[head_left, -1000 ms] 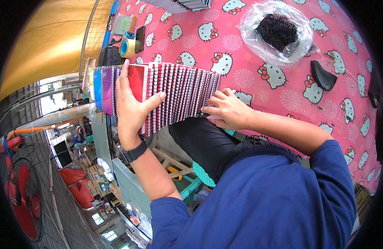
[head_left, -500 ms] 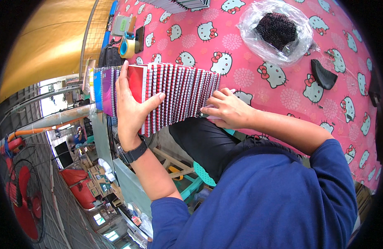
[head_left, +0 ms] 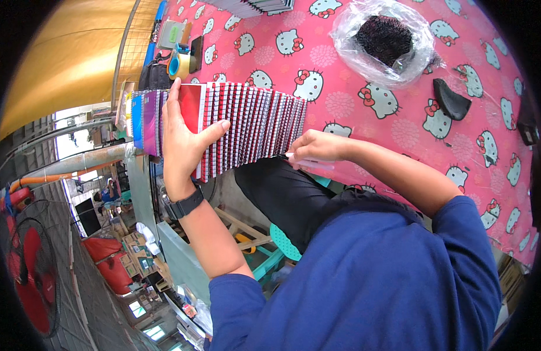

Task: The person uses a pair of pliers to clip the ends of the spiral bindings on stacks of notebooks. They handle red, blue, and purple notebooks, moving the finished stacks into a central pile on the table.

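Note:
A long row of spiral-bound notebooks stands packed on the near left part of the table, red covers and white pages showing between the dark coils. My left hand lies against the red cover at the row's left part, fingers stretched and thumb spread over the page edges. At the right end of the row, my right hand is closed in a pinch on a slim pale stick-like tool, its tip beside the lower corner of the last notebooks. The fingers partly hide the tool, so its exact kind is unclear. Blue and purple notebooks stand left of my left hand.
A clear plastic bag of small black coils sits on the pink patterned tablecloth. Right of it lies a curved black piece. Tape rolls are at the back left, more stacked notebooks at the far edge. A red fan stands left.
My right hand has turned and lifted slightly; the pale tool now points toward the notebooks' lower corner. The left hand keeps its place on the red cover. The view has shifted a little.

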Motion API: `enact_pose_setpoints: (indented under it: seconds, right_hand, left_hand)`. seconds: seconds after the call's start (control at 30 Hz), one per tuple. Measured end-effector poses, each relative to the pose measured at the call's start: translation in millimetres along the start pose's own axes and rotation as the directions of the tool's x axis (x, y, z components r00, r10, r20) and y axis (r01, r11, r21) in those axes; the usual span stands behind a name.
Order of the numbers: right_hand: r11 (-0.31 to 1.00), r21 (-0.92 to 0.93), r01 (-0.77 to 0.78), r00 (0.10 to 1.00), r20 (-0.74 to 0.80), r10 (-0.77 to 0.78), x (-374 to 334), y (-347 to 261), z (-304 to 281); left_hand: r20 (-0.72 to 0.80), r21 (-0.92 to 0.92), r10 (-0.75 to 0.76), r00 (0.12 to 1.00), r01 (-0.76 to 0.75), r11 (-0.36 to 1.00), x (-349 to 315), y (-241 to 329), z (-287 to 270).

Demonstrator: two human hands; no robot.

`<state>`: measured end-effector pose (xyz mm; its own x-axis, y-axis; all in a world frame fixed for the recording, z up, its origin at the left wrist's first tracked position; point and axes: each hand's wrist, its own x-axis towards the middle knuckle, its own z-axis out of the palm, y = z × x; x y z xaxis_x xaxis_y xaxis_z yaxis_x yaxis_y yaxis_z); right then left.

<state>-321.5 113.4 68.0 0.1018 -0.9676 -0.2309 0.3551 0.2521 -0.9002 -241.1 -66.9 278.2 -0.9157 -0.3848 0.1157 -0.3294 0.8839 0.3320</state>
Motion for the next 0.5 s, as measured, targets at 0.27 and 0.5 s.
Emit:
enact_pose_setpoints:
  seconds: [0.27,0.5]
  right_hand:
    - [0.664,0.748,-0.012,0.988,-0.092,0.122,-33.8,43.3,20.3]
    - [0.634,0.773,-0.022,0.956,-0.169,0.239,-117.0,65.3,48.7]
  left_hand:
    - [0.003,0.005,0.027,1.0,-0.027,1.0,1.8,-6.8,-6.4]
    - [-0.137,-0.174,-0.144,0.98,0.12,0.977,-35.2,-7.9,-34.7]
